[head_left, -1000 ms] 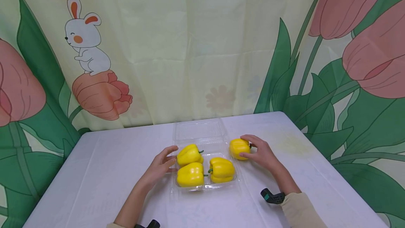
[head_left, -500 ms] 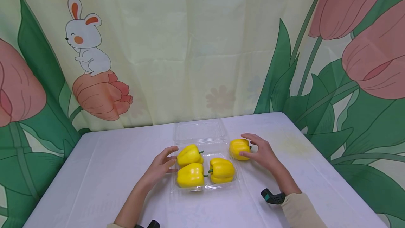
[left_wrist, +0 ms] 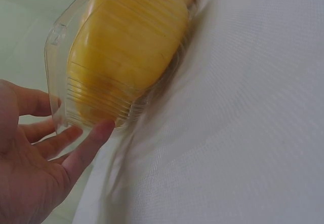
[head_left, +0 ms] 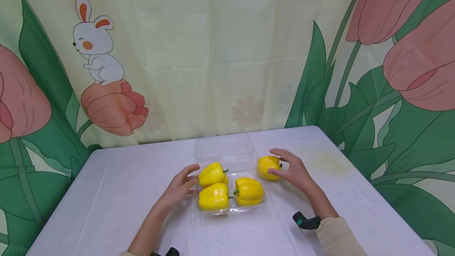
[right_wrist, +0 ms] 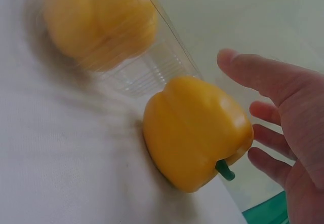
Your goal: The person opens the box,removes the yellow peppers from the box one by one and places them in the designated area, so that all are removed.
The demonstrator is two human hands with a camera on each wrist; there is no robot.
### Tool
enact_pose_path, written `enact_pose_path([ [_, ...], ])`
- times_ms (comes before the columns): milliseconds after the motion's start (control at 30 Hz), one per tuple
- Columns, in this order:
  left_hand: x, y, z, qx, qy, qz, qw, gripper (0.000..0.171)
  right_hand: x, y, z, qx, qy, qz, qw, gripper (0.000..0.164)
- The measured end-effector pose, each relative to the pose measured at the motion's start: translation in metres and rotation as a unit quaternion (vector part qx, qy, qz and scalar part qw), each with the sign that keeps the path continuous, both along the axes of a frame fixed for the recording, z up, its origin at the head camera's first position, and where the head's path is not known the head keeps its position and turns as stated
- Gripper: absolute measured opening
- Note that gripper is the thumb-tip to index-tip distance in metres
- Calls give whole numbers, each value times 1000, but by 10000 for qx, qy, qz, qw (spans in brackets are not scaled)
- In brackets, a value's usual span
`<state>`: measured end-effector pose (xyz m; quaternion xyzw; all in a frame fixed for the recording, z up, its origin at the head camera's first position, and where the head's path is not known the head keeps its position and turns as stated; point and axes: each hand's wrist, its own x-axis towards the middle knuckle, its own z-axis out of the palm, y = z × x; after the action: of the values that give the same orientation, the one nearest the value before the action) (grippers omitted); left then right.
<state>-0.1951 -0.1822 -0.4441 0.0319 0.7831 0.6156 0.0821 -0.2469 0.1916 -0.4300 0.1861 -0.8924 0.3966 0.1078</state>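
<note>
Three yellow bell peppers (head_left: 213,196) lie in a clear plastic clamshell box (head_left: 245,209), whose lid (head_left: 224,146) is folded back flat. My left hand (head_left: 179,185) is at the box's left side, its loosely bent fingers at the plastic wall in the left wrist view. A fourth yellow bell pepper (right_wrist: 195,133) lies on its side on the table, just right of the box, its green stem facing right. Around that pepper my right hand (head_left: 294,171) is spread; in the right wrist view the thumb stands clear of it and the other fingertips are close behind.
A white cloth covers the table (head_left: 117,192). Behind it hangs a curtain (head_left: 209,58) printed with tulips and a rabbit. Black wrist cameras (head_left: 306,221) are strapped near the sleeves.
The right hand's fingers have spread slightly away from the loose bell pepper. The left hand, the box and the peppers look the same.
</note>
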Motion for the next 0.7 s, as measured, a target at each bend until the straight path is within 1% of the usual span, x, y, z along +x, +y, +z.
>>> enact_pose_path([
  [300,1,-1,0,16,-8,-49,10000,47,3,-4,5,30,22,-14,10000,63],
  [700,-1,0,0,17,-46,30,10000,47,6,-8,9,19,162,41,9999,63],
])
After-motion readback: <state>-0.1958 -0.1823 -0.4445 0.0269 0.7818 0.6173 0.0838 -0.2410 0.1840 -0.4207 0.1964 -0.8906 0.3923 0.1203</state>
